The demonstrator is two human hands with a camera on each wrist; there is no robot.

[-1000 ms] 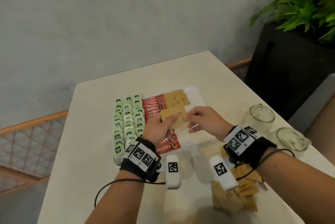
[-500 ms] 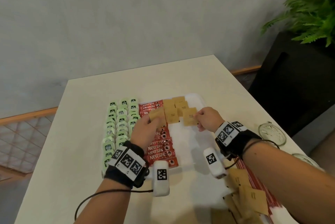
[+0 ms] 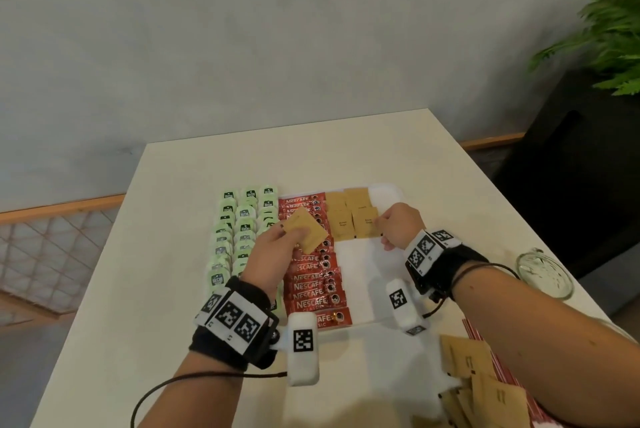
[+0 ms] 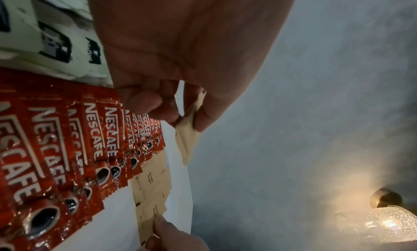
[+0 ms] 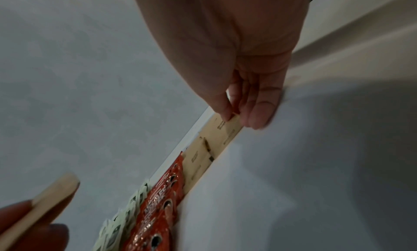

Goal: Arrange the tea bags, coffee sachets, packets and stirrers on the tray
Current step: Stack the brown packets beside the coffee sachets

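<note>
Since a second ago, right hand [image 3: 398, 226] has carried one brown packet [image 3: 365, 227] down onto tray [image 3: 356, 275], still pinching it. Left hand [image 3: 277, 247] grips spare packet [image 3: 306, 229] for the next slot.

The right hand [image 5: 228, 58] fills the upper middle of the frame, its thumb and fingertips [image 5: 257, 115] pinching the end of a brown packet [image 5: 226, 128] lying on the white tray [image 5: 293, 183]. More brown packets [image 5: 198, 164] run diagonally toward the lower left, then red coffee sachets [image 5: 162, 201] and pale green tea bags [image 5: 133, 203]. At lower left, blurred, the left hand [image 5: 31, 224] holds another tan packet [image 5: 45, 197].
</note>
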